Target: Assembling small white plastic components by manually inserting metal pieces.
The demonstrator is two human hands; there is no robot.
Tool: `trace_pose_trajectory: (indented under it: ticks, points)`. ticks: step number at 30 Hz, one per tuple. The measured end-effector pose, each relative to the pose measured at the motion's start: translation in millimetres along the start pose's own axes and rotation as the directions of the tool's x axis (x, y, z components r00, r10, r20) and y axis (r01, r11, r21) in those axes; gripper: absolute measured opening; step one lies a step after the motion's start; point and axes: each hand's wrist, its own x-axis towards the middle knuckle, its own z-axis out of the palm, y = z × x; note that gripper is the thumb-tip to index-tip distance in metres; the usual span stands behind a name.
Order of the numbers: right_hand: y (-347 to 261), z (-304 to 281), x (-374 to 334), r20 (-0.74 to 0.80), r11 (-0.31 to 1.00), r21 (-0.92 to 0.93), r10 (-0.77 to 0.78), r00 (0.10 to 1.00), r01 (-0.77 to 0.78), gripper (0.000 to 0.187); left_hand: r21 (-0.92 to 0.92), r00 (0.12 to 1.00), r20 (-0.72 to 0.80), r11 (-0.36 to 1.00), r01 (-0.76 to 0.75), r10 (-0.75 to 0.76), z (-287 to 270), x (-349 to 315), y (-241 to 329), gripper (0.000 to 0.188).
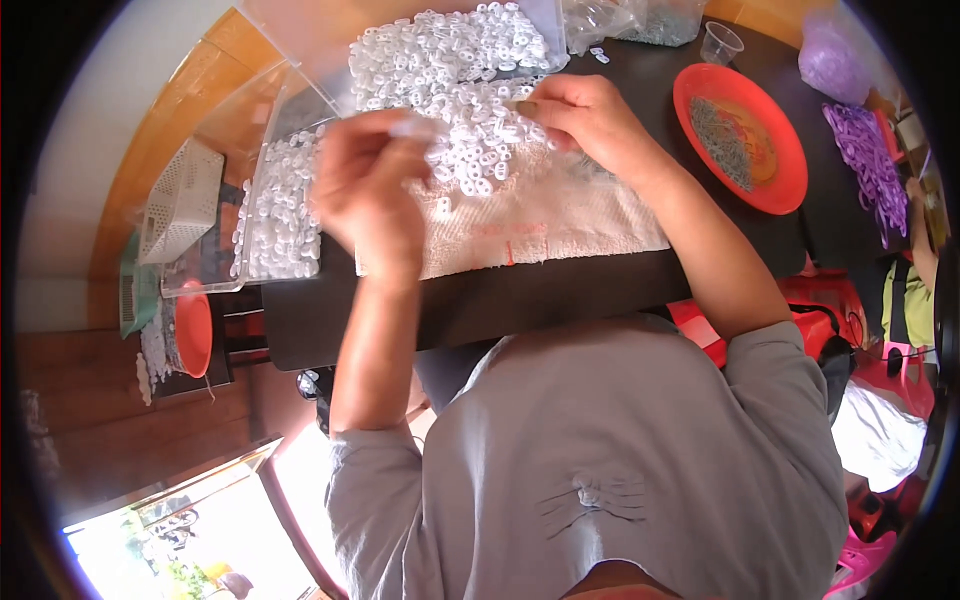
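Observation:
My left hand (375,190) is raised over the near-left side of a heap of small white oval plastic pieces (480,145), each with holes in it. Its fingers are pinched together and smeared by motion, with a small white plastic piece (415,128) at the tips. At the right edge of the heap my right hand (590,115) is closed in a pinch; whatever lies between its fingertips is too small to make out. Under the heap a beige woven cloth (590,215) with red marks covers part of the dark table (480,300). One loose white piece (444,205) lies apart on the cloth.
A clear plastic bin (285,210) of white pieces stands at left. At right are a red dish (790,150) holding small grey metal parts, a clear cup (721,43), purple strips (868,165) and a purple bag (835,65). Another person's arm (922,225) shows far right.

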Motion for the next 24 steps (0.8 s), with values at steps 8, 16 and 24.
trace_pose_trajectory:
  ticks: [8, 16, 24]
  points:
    - [14, -18, 5, 0.11, 0.454, -0.83, -0.435, 0.894, 0.323, 0.005, 0.862, 0.881, -0.1, 0.483, -0.156, 0.463, -100, 71, 97, 0.012]
    - [8, -1, -9, 0.32, 0.372, -0.808, -0.374, 0.87, 0.457, 0.004, 0.655, 0.925, 0.377, 0.691, -0.305, 0.051, -21, 26, 17, 0.013]
    - [18, 14, -14, 0.344, 0.316, -0.861, -0.218, 0.913, 0.399, 0.007, 0.621, 0.663, 0.749, 0.346, -0.703, 0.002, 14, 17, -71, 0.013]
